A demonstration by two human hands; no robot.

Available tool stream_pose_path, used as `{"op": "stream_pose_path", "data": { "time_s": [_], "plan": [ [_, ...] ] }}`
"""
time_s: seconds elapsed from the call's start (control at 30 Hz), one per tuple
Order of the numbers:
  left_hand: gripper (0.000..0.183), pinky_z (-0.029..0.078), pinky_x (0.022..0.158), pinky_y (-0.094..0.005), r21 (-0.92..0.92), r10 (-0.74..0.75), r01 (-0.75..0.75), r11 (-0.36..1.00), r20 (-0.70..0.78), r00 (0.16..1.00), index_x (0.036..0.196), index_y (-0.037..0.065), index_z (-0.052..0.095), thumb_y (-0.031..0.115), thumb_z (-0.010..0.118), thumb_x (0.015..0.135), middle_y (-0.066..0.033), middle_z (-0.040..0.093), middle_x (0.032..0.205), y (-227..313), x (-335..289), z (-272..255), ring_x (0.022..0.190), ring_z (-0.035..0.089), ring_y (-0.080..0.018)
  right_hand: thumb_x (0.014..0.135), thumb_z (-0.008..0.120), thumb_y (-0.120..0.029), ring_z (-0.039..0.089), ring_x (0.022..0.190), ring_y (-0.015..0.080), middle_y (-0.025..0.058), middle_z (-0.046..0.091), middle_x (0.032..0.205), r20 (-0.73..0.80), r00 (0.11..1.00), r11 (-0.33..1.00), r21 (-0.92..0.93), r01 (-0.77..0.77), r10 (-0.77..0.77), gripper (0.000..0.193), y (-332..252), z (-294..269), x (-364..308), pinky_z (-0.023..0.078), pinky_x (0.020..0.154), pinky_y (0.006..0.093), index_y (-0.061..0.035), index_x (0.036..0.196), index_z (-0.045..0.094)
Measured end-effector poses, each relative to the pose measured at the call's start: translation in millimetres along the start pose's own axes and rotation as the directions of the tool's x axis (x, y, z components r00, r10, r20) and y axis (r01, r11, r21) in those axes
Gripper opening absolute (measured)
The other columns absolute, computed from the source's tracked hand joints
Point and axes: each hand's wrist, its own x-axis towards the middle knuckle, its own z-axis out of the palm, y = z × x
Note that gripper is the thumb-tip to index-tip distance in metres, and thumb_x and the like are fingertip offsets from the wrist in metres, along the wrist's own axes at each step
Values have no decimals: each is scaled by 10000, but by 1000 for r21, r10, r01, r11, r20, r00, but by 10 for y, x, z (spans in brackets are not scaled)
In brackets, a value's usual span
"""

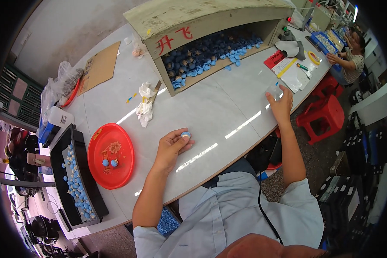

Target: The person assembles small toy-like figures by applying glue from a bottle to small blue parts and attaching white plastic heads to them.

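My left hand (173,146) rests on the white table (228,107) and pinches a small blue and white cap-like part (185,134) between thumb and fingers. My right hand (281,103) reaches out to the right edge of the table and grips a small clear plastic piece (274,90). To the left of my left hand lies a red round plate (116,172) with two small blue parts (109,163) on it. Beyond it stands a black tray (58,150) holding several blue and white parts.
A worn box-shaped bin (210,17) full of blue parts stands open at the back of the table. Crumpled white tissue (144,107), a cardboard sheet (99,66), papers (288,69) and plastic bags lie around. Red stools (327,116) stand at right; another person (352,56) works far right.
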Motion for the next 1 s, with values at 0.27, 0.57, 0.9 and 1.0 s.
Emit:
{"op": "stream_pose_path", "data": {
  "time_s": [0.27,0.57,0.9,1.0],
  "plan": [
    [316,562,830,-245,-56,-47,50,997,65,997,1209,-35,580,73,650,921,-120,666,1100,-21,-30,10,969,682,-190,869,716,-134,599,941,148,95,655,1067,430,887,652,723,-228,-167,248,-691,270,-221,481,811,290,-7,1006,553],
    [296,565,818,-252,-44,-88,94,995,126,988,1184,-34,586,51,655,909,-110,674,1044,6,-12,21,930,693,-190,881,666,-69,601,934,127,103,657,1039,560,675,548,792,-267,-480,349,-1543,-43,-1025,481,824,271,1,1204,554],
    [317,565,807,-271,40,-96,92,995,86,992,1176,-69,566,31,656,889,-142,664,1009,27,-98,-15,907,691,-205,808,713,-41,613,819,181,98,639,927,407,734,454,878,-152,-543,348,-1527,70,-1171,485,736,280,-28,1146,633],
    [289,566,823,-269,14,-99,98,995,126,987,1148,-45,589,41,665,883,-124,672,1009,-16,-129,19,894,691,-191,806,701,-28,616,804,178,109,648,924,396,742,457,879,-136,-541,334,-1496,21,-1157,486,719,279,-20,1134,638]
  ]
}}
